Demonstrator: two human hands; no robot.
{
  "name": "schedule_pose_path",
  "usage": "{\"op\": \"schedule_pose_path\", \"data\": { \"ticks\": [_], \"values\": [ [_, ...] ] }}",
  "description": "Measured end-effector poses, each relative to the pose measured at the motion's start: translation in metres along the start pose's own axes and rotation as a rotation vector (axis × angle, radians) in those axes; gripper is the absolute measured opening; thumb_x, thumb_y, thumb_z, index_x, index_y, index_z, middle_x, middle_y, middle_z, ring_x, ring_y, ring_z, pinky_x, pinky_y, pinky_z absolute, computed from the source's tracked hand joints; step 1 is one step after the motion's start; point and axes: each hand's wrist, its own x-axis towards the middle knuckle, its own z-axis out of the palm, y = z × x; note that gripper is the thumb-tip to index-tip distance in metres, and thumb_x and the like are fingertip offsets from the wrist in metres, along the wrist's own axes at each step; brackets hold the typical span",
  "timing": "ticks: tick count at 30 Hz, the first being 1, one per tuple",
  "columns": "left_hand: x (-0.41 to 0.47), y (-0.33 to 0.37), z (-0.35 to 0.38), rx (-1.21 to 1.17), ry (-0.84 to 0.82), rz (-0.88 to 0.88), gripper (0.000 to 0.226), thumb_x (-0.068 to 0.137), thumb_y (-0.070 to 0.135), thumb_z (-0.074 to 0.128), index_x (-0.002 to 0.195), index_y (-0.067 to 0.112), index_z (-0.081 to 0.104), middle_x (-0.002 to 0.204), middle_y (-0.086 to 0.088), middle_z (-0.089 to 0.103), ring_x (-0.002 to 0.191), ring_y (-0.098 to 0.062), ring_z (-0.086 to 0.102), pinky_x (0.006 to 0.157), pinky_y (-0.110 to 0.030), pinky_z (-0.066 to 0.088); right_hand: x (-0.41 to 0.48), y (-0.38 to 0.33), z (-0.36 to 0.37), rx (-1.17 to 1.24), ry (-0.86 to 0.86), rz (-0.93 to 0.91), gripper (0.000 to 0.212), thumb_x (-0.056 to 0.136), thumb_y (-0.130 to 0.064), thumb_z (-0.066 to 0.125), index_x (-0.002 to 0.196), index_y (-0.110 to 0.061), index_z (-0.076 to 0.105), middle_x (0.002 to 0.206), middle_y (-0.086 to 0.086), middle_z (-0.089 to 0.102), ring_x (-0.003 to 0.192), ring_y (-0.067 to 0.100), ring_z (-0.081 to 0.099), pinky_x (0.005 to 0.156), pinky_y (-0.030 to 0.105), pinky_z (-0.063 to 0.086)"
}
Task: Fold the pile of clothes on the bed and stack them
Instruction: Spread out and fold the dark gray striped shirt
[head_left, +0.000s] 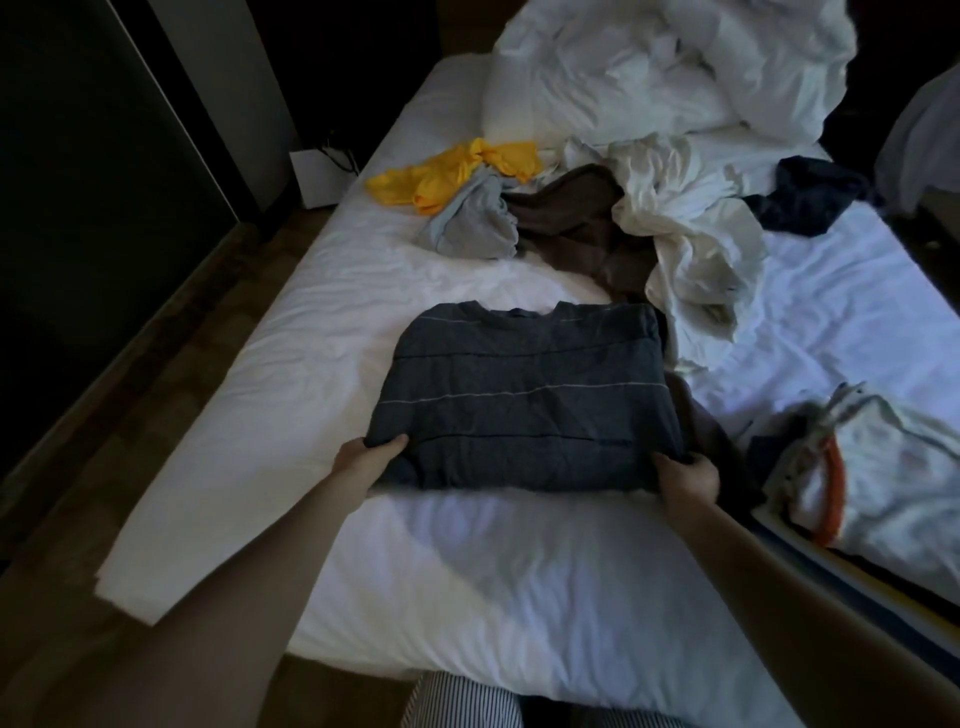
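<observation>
Head view. I saw the folded striped shirt (524, 400) on the bed (467, 571), spanning from one hand to the other. The left hand (371, 457) pinched its near-left corner, thumb on top; the right hand (685, 475) gripped its near-right corner. Beyond the hands lay a yellow garment (452, 174), a grey garment (475, 221) and a brown garment (576, 228), all unfolded. To the right of the right hand sat a pale heap of clothes (878, 478).

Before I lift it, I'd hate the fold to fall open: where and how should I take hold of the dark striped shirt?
By its two near corners, from the near side, where the left hand and right hand grip it now. The dark striped shirt lies flat as a wide folded rectangle, collar far, so pinching both corners likely keeps the layers together.
</observation>
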Motion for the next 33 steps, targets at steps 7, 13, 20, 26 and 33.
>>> {"op": "schedule_pose_path", "data": {
  "ticks": [7, 13, 20, 26, 33],
  "values": [
    [-0.026, 0.007, -0.022, -0.078, -0.064, 0.067, 0.036, 0.088, 0.019, 0.067, 0.118, 0.003, 0.056, 0.103, -0.011, 0.058, 0.086, -0.023, 0.053, 0.066, -0.03, 0.045, -0.018, -0.008, -0.026, -0.062, -0.104, -0.006, 0.031, 0.091, -0.005, 0.051, 0.118, 0.01, 0.055, 0.073, 0.012, 0.051, 0.074, 0.031, 0.05, 0.064, 0.034, 0.042],
    [-0.043, -0.012, -0.059, 0.074, -0.173, 0.002, 0.034, 0.085, 0.031, 0.07, 0.106, 0.007, 0.058, 0.085, -0.009, 0.06, 0.066, -0.02, 0.051, 0.053, -0.028, 0.037, -0.039, 0.01, -0.047, -0.095, -0.132, 0.067, 0.035, 0.091, -0.005, 0.048, 0.124, 0.009, 0.048, 0.096, 0.018, 0.047, 0.089, 0.033, 0.045, 0.072, 0.035, 0.04],
    [-0.068, -0.055, -0.078, 0.195, -0.238, -0.024, 0.034, 0.084, 0.036, 0.07, 0.104, 0.011, 0.059, 0.095, -0.008, 0.062, 0.076, -0.019, 0.054, 0.061, -0.026, 0.04, -0.067, 0.031, -0.074, -0.12, -0.21, 0.107, 0.041, 0.093, -0.004, 0.047, 0.132, 0.003, 0.041, 0.108, 0.021, 0.045, 0.11, 0.036, 0.05, 0.09, 0.037, 0.046],
    [-0.08, -0.095, -0.089, 0.258, -0.29, -0.065, 0.047, 0.082, 0.041, 0.071, 0.115, 0.01, 0.059, 0.107, -0.009, 0.064, 0.087, -0.02, 0.058, 0.066, -0.027, 0.046, -0.09, 0.073, -0.093, -0.264, -0.293, 0.165, 0.015, 0.093, -0.004, 0.046, 0.106, 0.003, 0.046, 0.089, 0.017, 0.047, 0.072, 0.024, 0.044, 0.065, 0.031, 0.042],
    [-0.09, -0.088, -0.072, 0.64, -0.152, 0.109, 0.063, 0.088, 0.04, 0.06, 0.137, 0.008, 0.038, 0.133, -0.017, 0.049, 0.116, -0.032, 0.05, 0.099, -0.038, 0.043, -0.123, 0.081, -0.071, -0.7, -0.064, -0.19, 0.072, 0.09, -0.026, 0.053, 0.147, -0.01, 0.012, 0.152, 0.018, 0.015, 0.139, 0.038, 0.019, 0.111, 0.049, 0.021]
  ]
}}
